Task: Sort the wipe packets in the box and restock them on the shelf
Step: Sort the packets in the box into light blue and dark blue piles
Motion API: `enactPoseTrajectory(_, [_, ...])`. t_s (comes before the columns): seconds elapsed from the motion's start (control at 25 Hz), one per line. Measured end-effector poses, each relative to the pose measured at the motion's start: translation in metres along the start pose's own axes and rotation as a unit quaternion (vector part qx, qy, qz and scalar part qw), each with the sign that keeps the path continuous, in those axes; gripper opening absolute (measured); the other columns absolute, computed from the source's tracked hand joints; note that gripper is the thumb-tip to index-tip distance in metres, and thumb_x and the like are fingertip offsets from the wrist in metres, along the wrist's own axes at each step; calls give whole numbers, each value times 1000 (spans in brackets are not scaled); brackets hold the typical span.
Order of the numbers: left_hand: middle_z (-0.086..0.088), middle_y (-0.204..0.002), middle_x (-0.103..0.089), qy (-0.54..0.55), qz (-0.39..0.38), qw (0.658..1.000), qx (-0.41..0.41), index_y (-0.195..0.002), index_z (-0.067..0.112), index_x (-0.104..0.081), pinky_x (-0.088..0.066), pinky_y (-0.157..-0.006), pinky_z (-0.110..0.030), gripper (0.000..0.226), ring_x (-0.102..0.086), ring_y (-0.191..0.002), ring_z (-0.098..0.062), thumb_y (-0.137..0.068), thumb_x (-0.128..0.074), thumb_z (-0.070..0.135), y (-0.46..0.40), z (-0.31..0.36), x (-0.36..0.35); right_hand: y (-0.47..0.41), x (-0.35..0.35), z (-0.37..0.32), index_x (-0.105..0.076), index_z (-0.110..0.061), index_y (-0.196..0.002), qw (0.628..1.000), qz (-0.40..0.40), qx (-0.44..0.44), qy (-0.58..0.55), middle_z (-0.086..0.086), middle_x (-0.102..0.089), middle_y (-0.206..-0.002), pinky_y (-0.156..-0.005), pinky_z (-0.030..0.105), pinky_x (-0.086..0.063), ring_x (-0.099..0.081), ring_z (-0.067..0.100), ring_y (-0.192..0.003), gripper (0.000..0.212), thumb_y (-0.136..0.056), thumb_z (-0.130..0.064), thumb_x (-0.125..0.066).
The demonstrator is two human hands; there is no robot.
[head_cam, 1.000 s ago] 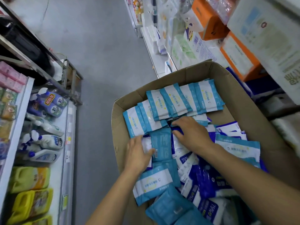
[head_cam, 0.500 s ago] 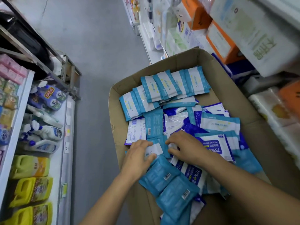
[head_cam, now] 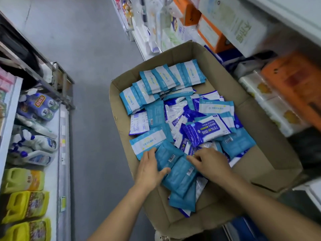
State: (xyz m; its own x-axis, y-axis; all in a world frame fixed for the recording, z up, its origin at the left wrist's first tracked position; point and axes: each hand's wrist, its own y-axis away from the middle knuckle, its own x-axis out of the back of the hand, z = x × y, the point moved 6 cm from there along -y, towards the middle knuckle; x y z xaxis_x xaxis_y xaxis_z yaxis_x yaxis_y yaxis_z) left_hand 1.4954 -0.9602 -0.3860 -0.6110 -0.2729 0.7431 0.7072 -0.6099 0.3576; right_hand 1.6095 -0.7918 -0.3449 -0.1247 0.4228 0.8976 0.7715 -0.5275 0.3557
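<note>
An open cardboard box [head_cam: 271,162] holds several wipe packets. A neat row of light-blue-and-white packets [head_cam: 166,79] lines its far left end. Dark blue 75% alcohol packets [head_cam: 206,130] lie loose in the middle. Teal packets [head_cam: 182,180] lie face down near me, barcodes showing. My left hand [head_cam: 149,167] clasps their left edge, thumb on top. My right hand [head_cam: 210,162] has curled fingers on their right edge. The shelf [head_cam: 295,13] on my right carries boxed goods.
The box sits in a narrow aisle with grey floor [head_cam: 90,49] to its left. A left shelf [head_cam: 62,153] holds spray bottles [head_cam: 38,145] and yellow jugs [head_cam: 26,206]. Orange cartons [head_cam: 298,80] and paper rolls [head_cam: 271,105] crowd the right side.
Both hands have drawn back from the middle of the box to its near end. They now close in on the face-down teal packets from either side.
</note>
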Motion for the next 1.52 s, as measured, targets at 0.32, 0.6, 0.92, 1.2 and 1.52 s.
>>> enactPoseTrajectory(0.32, [1,-121,-61,68,0,994,85,-122,19,-54,-46,-95,-38,47,-58,-111,-21,-81,-73,34,-6,-8,-24,36,-91,11,-67,-19,-82,894,-104,-239,-365,-3,-73,-91,-79,38,-57,-69,19,-81,28,-67,-39,-79])
enactPoseTrajectory(0.6, [-3,-93,-75,381,-83,910,137,-98,20,-69,-56,-88,-48,25,-71,-89,-24,-73,-70,23,13,14,-13,29,-32,-20,-50,-10,-58,857,-13,-122,-500,7,-45,-57,-55,31,-38,-44,16,-57,27,-79,-6,-67])
enactPoseTrajectory(0.92, [-17,-96,-73,549,-33,825,131,-111,3,-64,-59,-72,-40,24,-70,-82,-31,-88,-61,8,-26,61,49,-32,27,-44,-59,-7,-98,784,-3,-90,-614,8,-67,-93,-67,37,-55,-65,21,-82,28,-85,-28,-73])
enactPoseTrajectory(1.2, [-19,-108,-70,555,5,815,169,-107,7,-69,-51,-91,-49,56,-65,-97,-36,-59,-69,35,-113,61,84,-132,62,-56,-56,-12,-118,728,-20,-118,-675,8,-70,-98,-69,33,-56,-69,21,-81,41,-82,-9,-75])
enactPoseTrajectory(1.52, [-3,-132,-46,184,189,928,264,-126,22,-46,-43,-90,-37,63,-45,-119,-23,-80,-65,59,-205,-13,140,-266,83,-109,-51,-12,-131,837,1,-13,-547,5,-62,-115,-68,15,-51,-61,10,-88,45,-90,5,-55])
